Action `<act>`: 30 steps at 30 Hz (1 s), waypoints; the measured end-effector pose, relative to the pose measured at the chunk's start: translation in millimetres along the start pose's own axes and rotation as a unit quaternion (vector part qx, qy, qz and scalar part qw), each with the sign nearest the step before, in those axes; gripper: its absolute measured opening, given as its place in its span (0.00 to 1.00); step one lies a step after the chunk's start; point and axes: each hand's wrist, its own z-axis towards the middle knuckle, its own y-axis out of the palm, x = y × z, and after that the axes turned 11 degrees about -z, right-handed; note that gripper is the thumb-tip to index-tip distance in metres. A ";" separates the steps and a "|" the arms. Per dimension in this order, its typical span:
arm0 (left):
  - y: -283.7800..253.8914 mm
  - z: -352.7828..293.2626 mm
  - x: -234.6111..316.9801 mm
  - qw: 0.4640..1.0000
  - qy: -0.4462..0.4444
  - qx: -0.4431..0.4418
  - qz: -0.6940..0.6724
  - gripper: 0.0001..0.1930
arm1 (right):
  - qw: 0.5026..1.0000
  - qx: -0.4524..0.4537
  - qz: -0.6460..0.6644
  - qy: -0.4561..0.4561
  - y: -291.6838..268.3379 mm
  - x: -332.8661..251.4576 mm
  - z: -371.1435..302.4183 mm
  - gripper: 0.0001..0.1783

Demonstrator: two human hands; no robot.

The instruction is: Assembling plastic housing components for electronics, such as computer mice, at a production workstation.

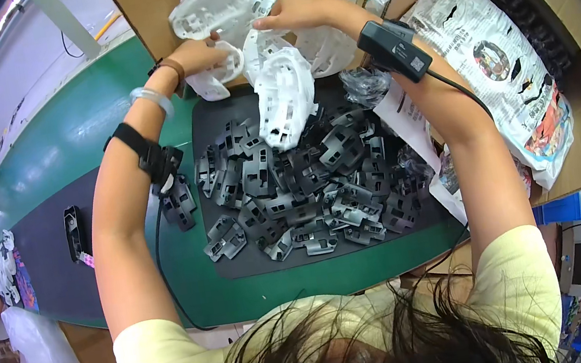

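Note:
At the mouth of a cardboard box, my left hand [201, 55] has its fingers curled on a curved white plastic part [233, 61]. To its right, my right hand [296, 10] pinches another white plastic part [265, 1] with thumb and fingers; the fingertips are partly hidden. A large white shell with cut-outs [210, 7] lies just beyond my left hand. Below both hands, a long white slotted shell [284, 97] leans out over a heap of black plastic parts [291, 189]. Some contact points between fingers and white parts are hard to make out.
A cardboard box [147, 16] holds more white parts. The heap rests on a dark mat [239, 263] on a green table [172, 287]. At right, another box [575, 15] holds black parts and a printed plastic bag [485, 57]. One black part [75, 234] lies far left.

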 end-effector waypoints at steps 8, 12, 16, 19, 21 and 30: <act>24.6 -84.2 24.6 0.997 0.046 0.032 0.053 0.31 | 0.995 -0.005 0.097 -0.033 0.5 -30.1 -21.6 0.39; 14.4 -108.6 25.7 0.998 0.046 -0.038 -0.009 0.26 | 0.981 0.166 -0.019 -0.103 -14.9 -41.5 -52.8 0.29; 15.6 -129.5 23.1 0.996 0.091 0.000 0.015 0.29 | 0.994 0.092 -0.016 -0.053 -74.0 -72.3 -124.6 0.20; 17.8 -151.2 39.7 0.986 0.156 0.059 0.024 0.25 | 0.987 0.151 0.035 -0.029 -84.8 -80.6 -202.0 0.16; 18.7 -183.5 54.0 0.961 0.241 0.126 0.052 0.22 | 0.986 0.166 -0.009 -0.001 -82.4 -89.3 -246.5 0.15; 79.6 -213.4 85.9 0.942 0.277 0.017 0.189 0.11 | 0.960 0.126 0.063 0.241 14.5 -111.2 -252.3 0.26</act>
